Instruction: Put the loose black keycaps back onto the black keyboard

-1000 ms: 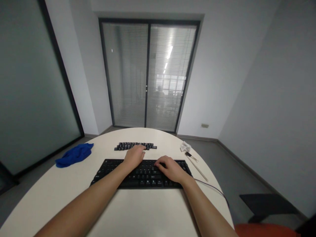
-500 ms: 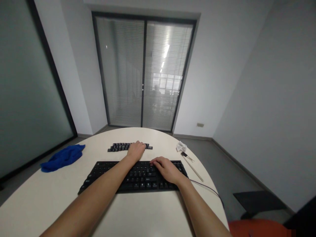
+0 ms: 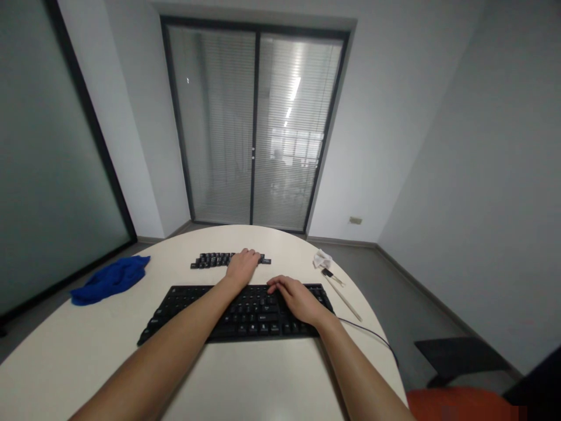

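A black keyboard (image 3: 252, 320) lies across the near part of the table, partly hidden under my forearms. Behind it, loose black keycaps (image 3: 213, 261) are laid out in rows. My left hand (image 3: 242, 269) reaches over the keyboard to the right part of these rows, its fingers bent down and close together; whatever is under the fingertips is hidden. Over the right side of the keyboard rests my right hand (image 3: 298, 299), with thumb and fingers drawn together near the upper keys. Anything small between those fingers cannot be made out.
A blue cloth (image 3: 111, 280) is at the left of the round pale table (image 3: 245, 380). On the right lie a crumpled white tissue (image 3: 322, 259), a small black-ended tool (image 3: 333, 276) and a thin stick (image 3: 346, 301). A cable (image 3: 368, 331) runs off the right edge, near a chair (image 3: 460, 403).
The fingers of my left hand have shifted very slightly to the right over the keycaps. My right hand stays almost in place, and the view has tilted a little.
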The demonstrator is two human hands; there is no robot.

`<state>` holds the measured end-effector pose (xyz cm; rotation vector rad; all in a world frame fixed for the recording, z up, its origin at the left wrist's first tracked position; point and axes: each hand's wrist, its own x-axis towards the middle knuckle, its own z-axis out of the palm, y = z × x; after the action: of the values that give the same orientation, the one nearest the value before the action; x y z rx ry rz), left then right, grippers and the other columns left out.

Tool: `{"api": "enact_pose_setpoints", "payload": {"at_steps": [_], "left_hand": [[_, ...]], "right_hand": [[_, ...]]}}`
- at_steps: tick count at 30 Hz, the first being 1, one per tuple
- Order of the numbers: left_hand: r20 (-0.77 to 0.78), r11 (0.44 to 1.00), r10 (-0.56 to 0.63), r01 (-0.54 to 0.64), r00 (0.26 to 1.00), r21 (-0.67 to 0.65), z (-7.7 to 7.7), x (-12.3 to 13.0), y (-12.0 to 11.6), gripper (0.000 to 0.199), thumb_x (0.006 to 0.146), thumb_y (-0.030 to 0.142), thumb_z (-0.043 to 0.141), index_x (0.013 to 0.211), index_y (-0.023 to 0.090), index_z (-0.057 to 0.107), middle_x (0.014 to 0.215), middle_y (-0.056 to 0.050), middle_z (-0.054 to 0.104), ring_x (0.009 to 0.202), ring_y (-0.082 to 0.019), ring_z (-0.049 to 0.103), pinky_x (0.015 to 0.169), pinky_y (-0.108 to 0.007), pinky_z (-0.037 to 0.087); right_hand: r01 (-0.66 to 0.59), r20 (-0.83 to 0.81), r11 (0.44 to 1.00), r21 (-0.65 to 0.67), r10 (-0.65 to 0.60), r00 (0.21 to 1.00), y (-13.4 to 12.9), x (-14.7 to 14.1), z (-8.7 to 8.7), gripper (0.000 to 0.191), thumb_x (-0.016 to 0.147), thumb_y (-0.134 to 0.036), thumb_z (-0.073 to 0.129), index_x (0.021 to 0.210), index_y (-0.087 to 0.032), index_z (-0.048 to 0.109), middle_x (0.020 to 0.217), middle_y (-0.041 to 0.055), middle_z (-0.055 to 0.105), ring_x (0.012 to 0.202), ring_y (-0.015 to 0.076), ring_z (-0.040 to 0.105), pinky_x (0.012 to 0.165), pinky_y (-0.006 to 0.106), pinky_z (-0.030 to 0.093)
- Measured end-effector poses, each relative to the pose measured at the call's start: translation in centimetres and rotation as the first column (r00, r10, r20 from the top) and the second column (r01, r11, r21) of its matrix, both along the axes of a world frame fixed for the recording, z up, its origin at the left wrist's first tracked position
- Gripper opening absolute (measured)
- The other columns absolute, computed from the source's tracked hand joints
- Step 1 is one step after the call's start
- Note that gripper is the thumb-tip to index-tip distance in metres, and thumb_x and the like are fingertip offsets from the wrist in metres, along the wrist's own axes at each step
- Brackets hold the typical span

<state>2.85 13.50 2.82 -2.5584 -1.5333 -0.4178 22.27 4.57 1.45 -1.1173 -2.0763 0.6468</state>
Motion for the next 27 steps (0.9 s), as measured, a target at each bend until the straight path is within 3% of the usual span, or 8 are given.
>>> {"api": "enact_pose_setpoints", "payload": {"at_steps": [9, 14, 20, 27], "left_hand": [[0.119, 1.0, -0.002, 0.002, 0.993, 0.001, 0.7, -2.4, -4.9, 0.022, 0.094, 0.017, 0.054, 0.111, 0.023, 0.067, 0.114, -0.006, 0.069, 0.112, -0.024, 0.059, 0.092, -0.033, 0.047], [0.318, 0.998, 0.026, -0.008, 0.948, -0.059, 0.8, -3.9, -7.9, 0.02, 0.094, 0.022, 0.056, 0.11, 0.024, 0.068, 0.113, -0.003, 0.071, 0.105, -0.022, 0.065, 0.089, -0.031, 0.049], [0.487, 0.991, 0.013, 0.052, 0.873, -0.12, -0.7, -4.3, -10.1, 0.017, 0.093, 0.022, 0.058, 0.105, 0.024, 0.069, 0.108, -0.001, 0.074, 0.1, -0.02, 0.067, 0.089, -0.032, 0.05], [0.621, 0.979, -0.058, 0.167, 0.782, -0.119, -2.0, -4.5, -10.2, 0.019, 0.091, 0.021, 0.059, 0.106, 0.023, 0.07, 0.109, -0.004, 0.074, 0.102, -0.021, 0.067, 0.096, -0.035, 0.05]], "right_hand": [[0.001, 0.066, 0.999, 0.046, -0.004, 0.998, -0.2, -0.2, 0.1, 0.028, 0.102, -0.022, 0.039, 0.112, -0.021, 0.065, 0.103, 0.0046, 0.074, 0.102, 0.0208, 0.065, 0.098, 0.038, 0.047], [0.017, 0.143, 0.996, 0.089, -0.03, 0.989, -0.6, -0.5, 0.4, 0.026, 0.1, -0.019, 0.042, 0.111, -0.021, 0.065, 0.102, 0.0051, 0.073, 0.099, 0.0204, 0.064, 0.094, 0.035, 0.048], [0.042, 0.191, 0.991, 0.129, -0.066, 0.979, -0.9, -1.0, 0.6, 0.025, 0.1, -0.019, 0.044, 0.111, -0.021, 0.067, 0.101, 0.0052, 0.073, 0.098, 0.021, 0.064, 0.092, 0.036, 0.048], [0.069, 0.258, 0.983, 0.171, -0.112, 0.96, -1.3, -1.7, 1.0, 0.023, 0.1, -0.023, 0.048, 0.112, -0.021, 0.068, 0.107, 0.0076, 0.072, 0.102, 0.0229, 0.064, 0.094, 0.038, 0.047]]}}
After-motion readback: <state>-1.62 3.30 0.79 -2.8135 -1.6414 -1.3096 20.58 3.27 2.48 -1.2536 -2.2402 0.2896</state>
